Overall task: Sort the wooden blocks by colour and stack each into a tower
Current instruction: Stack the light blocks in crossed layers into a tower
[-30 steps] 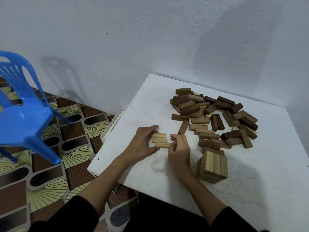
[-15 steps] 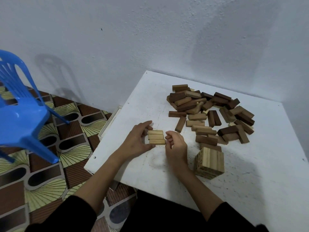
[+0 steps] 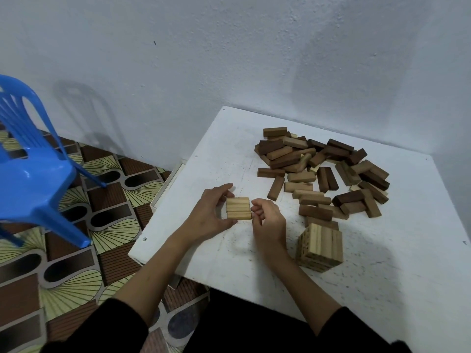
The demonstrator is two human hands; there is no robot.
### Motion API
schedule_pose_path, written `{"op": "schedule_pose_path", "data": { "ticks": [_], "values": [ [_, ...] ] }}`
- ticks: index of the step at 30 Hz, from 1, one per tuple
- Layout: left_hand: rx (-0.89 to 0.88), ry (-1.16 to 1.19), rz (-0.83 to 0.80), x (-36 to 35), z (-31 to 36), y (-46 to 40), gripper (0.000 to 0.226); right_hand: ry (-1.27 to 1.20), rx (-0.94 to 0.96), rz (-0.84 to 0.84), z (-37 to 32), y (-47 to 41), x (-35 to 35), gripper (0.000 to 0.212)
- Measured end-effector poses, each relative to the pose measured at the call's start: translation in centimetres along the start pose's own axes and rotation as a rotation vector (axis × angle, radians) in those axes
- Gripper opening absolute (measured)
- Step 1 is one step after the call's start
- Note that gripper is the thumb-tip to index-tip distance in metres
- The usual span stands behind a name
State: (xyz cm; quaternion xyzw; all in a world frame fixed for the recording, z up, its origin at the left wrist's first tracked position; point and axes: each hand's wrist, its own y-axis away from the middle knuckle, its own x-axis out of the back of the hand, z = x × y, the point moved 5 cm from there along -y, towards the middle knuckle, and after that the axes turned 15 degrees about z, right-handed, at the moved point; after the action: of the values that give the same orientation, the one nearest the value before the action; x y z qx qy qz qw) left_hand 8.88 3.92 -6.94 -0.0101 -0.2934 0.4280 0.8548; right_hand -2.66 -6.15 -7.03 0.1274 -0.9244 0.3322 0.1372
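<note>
Blocks (image 3: 238,208), three pale ones side by side on the counter (image 3: 382,276), look light, rigid and smooth, best squeezed at their short ends, where the left hand (image 3: 211,215) grips them and the right hand (image 3: 267,220), fingers curled, touches the other end.

Pale block row (image 3: 238,208), flat, tabletop

Dim cool indoor light, soft shadows on wall (image 3: 229,59), wide-angle bending at edges, slightly soft focus
</note>
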Motion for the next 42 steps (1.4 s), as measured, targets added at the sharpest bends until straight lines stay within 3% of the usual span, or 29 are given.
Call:
{"op": "schedule_pose_path", "data": {
  "ticks": [28,32,42],
  "values": [
    [-0.022,-0.035,-0.009,0.20,0.00,0.04,0.079,-0.002,0.008,-0.020,-0.16,-0.02,-0.09,0.026],
    [-0.022,-0.043,-0.002,0.26,0.21,-0.01,0.079,0.006,-0.094,-0.018,0.40,0.12,-0.24,0.031],
    [-0.056,-0.044,0.008,0.22,0.10,-0.05,0.079,0.005,-0.053,-0.057,-0.22,0.12,-0.11,0.036]
  ]
}}
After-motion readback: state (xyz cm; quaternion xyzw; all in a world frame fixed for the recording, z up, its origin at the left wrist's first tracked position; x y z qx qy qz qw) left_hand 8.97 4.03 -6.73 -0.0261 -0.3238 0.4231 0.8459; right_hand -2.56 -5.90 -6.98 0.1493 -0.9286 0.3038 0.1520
